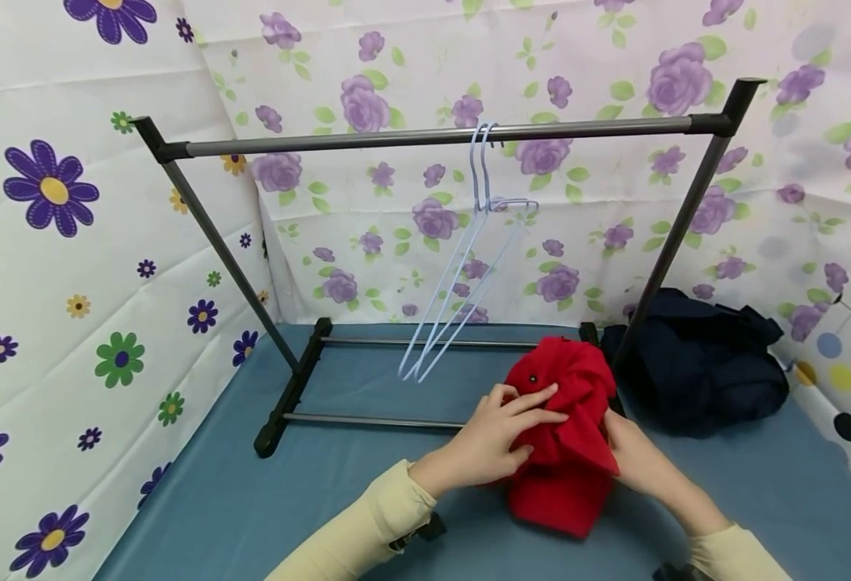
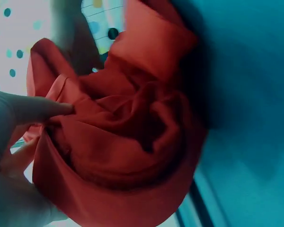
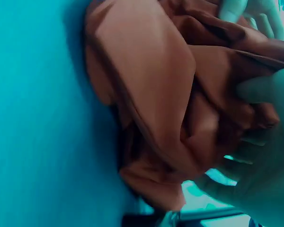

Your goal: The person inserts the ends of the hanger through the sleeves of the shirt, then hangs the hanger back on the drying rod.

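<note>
A crumpled red garment (image 1: 571, 436) with a small dark button is bunched between two hands, above the blue surface near the rack's right foot. The left hand (image 1: 494, 440) holds its left side, fingers spread over the folds. In the left wrist view, the left hand's fingers (image 2: 38, 111) lie at the edge of the folded cloth (image 2: 118, 156). The right hand (image 1: 636, 452) grips the right side, its fingers partly hidden behind the cloth. In the right wrist view, the right hand's thumb (image 3: 258, 90) presses into the folds. The garment's exact kind cannot be made out.
A dark metal clothes rack (image 1: 425, 137) stands behind the hands. Light blue wire hangers (image 1: 443, 298) hang from its bar. A dark navy cloth bundle (image 1: 709, 363) lies at the right by the rack's post. Flowered sheets (image 1: 396, 218) hang behind and at the left.
</note>
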The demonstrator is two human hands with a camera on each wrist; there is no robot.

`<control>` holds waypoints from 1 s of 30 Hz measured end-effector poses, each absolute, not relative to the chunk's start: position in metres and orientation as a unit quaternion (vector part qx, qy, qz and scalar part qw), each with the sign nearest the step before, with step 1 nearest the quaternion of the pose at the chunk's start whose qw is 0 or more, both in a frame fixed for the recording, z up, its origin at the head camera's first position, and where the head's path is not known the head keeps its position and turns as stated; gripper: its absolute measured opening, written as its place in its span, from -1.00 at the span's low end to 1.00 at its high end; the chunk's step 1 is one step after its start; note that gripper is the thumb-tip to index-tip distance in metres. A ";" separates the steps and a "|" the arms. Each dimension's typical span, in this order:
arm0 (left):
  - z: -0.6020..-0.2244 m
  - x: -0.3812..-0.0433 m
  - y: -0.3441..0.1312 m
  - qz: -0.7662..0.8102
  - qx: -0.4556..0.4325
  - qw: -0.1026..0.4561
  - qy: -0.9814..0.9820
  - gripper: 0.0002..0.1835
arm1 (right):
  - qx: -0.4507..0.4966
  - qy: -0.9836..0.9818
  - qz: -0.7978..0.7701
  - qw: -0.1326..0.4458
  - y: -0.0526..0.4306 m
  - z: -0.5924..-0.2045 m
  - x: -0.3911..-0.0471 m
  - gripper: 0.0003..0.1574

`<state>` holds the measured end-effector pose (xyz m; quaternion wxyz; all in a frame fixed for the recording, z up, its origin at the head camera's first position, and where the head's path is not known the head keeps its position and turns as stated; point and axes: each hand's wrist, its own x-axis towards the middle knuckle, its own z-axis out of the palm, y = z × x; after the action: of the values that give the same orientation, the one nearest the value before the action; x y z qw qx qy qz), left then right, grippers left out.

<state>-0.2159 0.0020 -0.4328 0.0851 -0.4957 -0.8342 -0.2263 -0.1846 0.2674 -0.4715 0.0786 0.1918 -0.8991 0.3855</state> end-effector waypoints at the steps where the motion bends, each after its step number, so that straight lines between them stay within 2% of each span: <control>1: -0.436 -0.216 0.001 -0.215 -0.499 0.077 -0.836 -0.38 | 0.177 -0.905 0.381 0.063 0.269 -0.472 -0.184 -0.68; 7: -0.457 -0.212 0.000 -0.172 -0.517 0.044 -0.837 -0.39 | 0.140 -0.939 0.313 0.021 0.276 -0.474 -0.181 -0.73; 14: -0.469 -0.209 -0.003 -0.161 -0.538 0.019 -0.828 -0.34 | 0.134 -0.941 0.308 -0.027 0.287 -0.467 -0.179 -0.82; 17: -0.463 -0.211 -0.009 -0.178 -0.544 0.006 -0.820 -0.37 | 0.144 -0.945 0.294 -0.017 0.291 -0.462 -0.180 -0.72; 22: -0.446 -0.218 -0.024 -0.206 -0.527 0.004 -0.824 -0.41 | 0.143 -0.949 0.279 0.016 0.297 -0.448 -0.179 -0.43; 25: -0.434 -0.224 -0.034 -0.225 -0.504 0.017 -0.834 -0.42 | 0.131 -0.949 0.284 0.039 0.300 -0.437 -0.176 -0.42; 30: -0.420 -0.236 -0.057 -0.259 -0.474 0.053 -0.840 -0.45 | 0.133 -0.938 0.303 0.102 0.296 -0.421 -0.170 -0.51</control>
<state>-0.2364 -0.0574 -0.4199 0.0526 -0.4744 -0.8397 -0.2592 -0.1703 0.2961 -0.4213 0.1024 0.1330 -0.9381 0.3029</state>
